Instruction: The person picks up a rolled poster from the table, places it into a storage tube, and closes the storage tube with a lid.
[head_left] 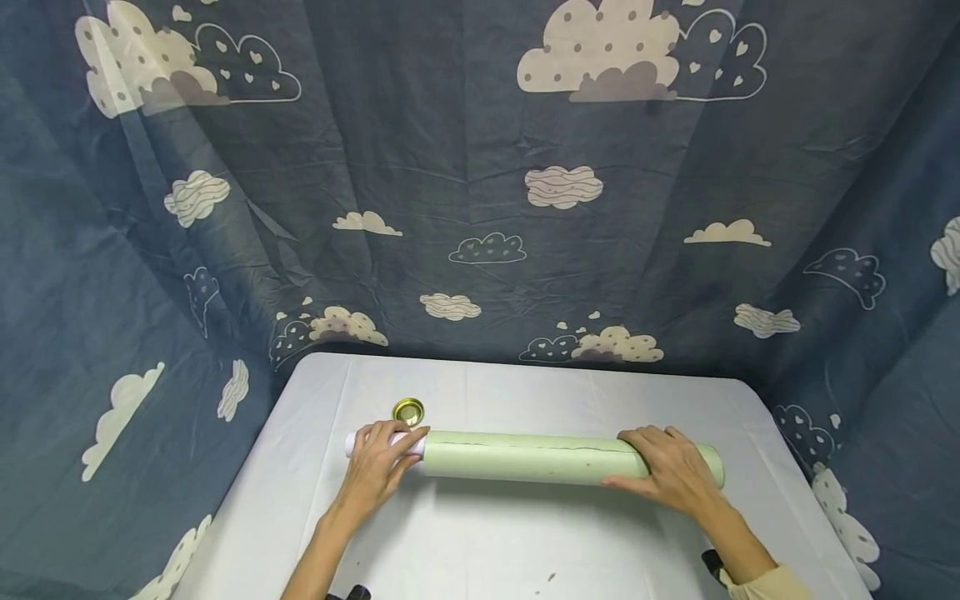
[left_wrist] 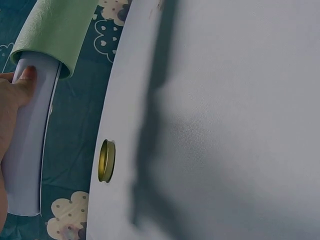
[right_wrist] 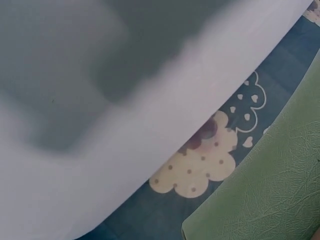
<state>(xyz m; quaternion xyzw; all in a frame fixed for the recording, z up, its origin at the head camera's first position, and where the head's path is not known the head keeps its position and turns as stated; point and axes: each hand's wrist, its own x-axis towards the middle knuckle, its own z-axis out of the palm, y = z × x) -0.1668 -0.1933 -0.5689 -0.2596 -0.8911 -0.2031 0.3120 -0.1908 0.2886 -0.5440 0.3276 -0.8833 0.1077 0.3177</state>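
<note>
A long pale green roll (head_left: 540,457) lies crosswise on the white table (head_left: 480,533). A white inner tube (head_left: 356,442) sticks out of its left end. My left hand (head_left: 382,457) grips that white tube, fingers curled over it. In the left wrist view the hand (left_wrist: 11,100) holds the white tube (left_wrist: 30,145) just below the green roll (left_wrist: 55,30). My right hand (head_left: 667,471) grips the green roll near its right end, fingers curved over the top and thumb along the front. The right wrist view shows only the green roll (right_wrist: 270,190) and the table (right_wrist: 100,125); the hand is hidden there.
A small round gold lid (head_left: 408,411) lies on the table just behind the left hand, and shows as the gold lid (left_wrist: 106,161) by the table (left_wrist: 210,125) edge. A dark blue cloud-print cloth (head_left: 480,208) hangs round the back and sides.
</note>
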